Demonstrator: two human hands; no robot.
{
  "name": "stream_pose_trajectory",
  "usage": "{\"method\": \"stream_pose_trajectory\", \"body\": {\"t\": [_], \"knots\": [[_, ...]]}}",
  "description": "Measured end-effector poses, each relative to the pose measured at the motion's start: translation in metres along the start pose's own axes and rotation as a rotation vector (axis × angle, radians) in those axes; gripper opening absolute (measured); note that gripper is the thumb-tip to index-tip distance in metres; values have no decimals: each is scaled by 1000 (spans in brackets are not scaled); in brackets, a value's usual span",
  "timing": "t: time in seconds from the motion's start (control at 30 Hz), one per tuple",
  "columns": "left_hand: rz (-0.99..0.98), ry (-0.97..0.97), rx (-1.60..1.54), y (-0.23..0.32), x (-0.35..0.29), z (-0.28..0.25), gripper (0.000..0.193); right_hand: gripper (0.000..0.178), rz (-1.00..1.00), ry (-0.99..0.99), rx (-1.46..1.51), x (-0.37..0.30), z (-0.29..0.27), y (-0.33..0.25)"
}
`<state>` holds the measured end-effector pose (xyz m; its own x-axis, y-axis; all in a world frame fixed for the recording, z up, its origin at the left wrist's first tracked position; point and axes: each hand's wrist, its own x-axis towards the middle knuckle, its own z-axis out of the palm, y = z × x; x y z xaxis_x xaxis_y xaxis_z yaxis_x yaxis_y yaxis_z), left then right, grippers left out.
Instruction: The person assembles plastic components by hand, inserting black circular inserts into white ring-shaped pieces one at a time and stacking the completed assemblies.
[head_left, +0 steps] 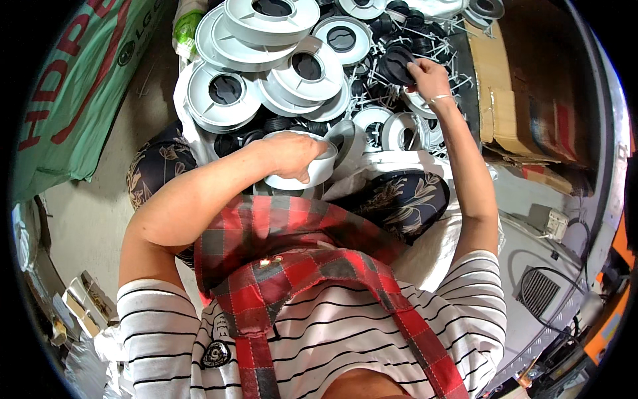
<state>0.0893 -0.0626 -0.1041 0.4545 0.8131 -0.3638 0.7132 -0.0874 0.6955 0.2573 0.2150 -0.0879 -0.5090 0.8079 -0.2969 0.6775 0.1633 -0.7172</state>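
The left hand [298, 155] is gripping a white ring-shaped plastic part [321, 174] near the red-and-black checked cloth apron [266, 227], while the right hand [430, 78] is pinching a round black plastic disc [397, 65] over heaped black pieces [415, 20]. White plastic rings with black centres [251, 56] are lying stacked beyond the left hand.

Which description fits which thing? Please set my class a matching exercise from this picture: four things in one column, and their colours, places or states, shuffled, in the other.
Column one
1. Left hand
2. Right hand
3. Apron
4. Cardboard

Column two
A. Brown, toward the right of the picture
B. Holding a black round part
C. Red and dark checks
D. On a white ring-shaped part near the lap

Right pairs: 1-D, 2-B, 3-C, 4-A
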Motion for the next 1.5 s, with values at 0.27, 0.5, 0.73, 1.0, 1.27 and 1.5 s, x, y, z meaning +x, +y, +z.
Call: {"method": "stream_pose_trajectory", "body": {"t": [0.27,0.5,0.73,1.0,1.27,1.5], "knots": [[23,240,-532,27,-21,-57,92,20,-206,9,554,-85,-12,-63],[-153,504,-952,37,-34,-71,45,19,-353,159,492,-112,9,-89],[222,506,-1769,27,-30,-68,40,30,-777,243,-377,-123,46,-107],[204,435,-1640,22,-34,-71,42,77,-700,-182,-582,-143,33,-137],[322,409,-1660,20,-35,-70,42,79,-785,-191,-518,-143,32,-139],[268,377,-1594,13,-36,-71,39,81,-946,-277,-696,-145,27,-141]]}}
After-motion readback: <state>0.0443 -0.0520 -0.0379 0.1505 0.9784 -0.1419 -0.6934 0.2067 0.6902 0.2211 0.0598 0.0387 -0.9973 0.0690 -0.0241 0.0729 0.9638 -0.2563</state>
